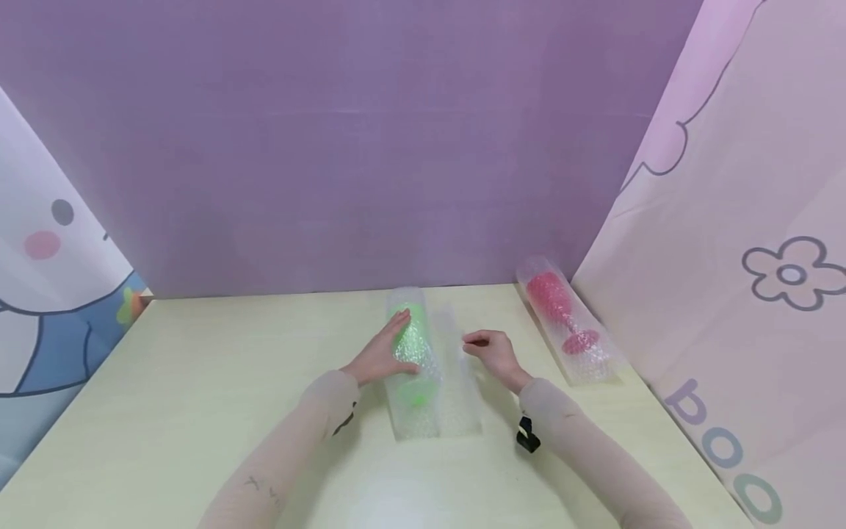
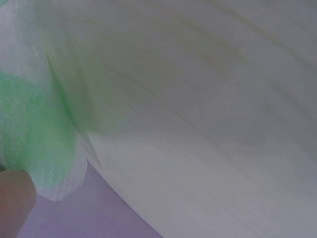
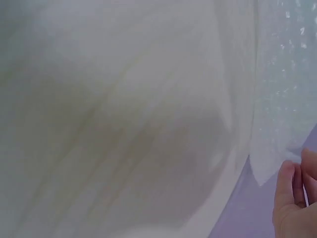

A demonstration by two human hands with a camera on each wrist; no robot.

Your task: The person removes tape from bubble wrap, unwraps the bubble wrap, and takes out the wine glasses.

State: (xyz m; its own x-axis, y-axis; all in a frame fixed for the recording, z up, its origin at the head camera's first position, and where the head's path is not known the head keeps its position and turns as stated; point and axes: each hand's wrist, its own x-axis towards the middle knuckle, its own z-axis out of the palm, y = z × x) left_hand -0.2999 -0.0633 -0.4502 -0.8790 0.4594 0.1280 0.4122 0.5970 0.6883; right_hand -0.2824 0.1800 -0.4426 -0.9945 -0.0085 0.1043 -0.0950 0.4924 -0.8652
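A green goblet [image 1: 412, 338] lies on the table inside a layer of clear bubble wrap [image 1: 456, 404], its bowl toward the back and its foot toward the front. My left hand [image 1: 383, 354] rests on the wrapped goblet with the thumb spread from the fingers. In the left wrist view only a fingertip [image 2: 17, 198] shows beside the green bowl. To the right, a loose flap of the wrap lies flat on the table. My right hand [image 1: 496, 354] pinches the edge of that flap between thumb and fingers, as the right wrist view also shows.
A pink goblet [image 1: 551, 297] rolled in bubble wrap lies at the table's right edge, against the printed side wall [image 1: 714, 220]. The pale wooden table [image 1: 218, 389] meets a purple panel [image 1: 330, 184] at the back. Another printed panel [image 1: 53, 308] stands at the left.
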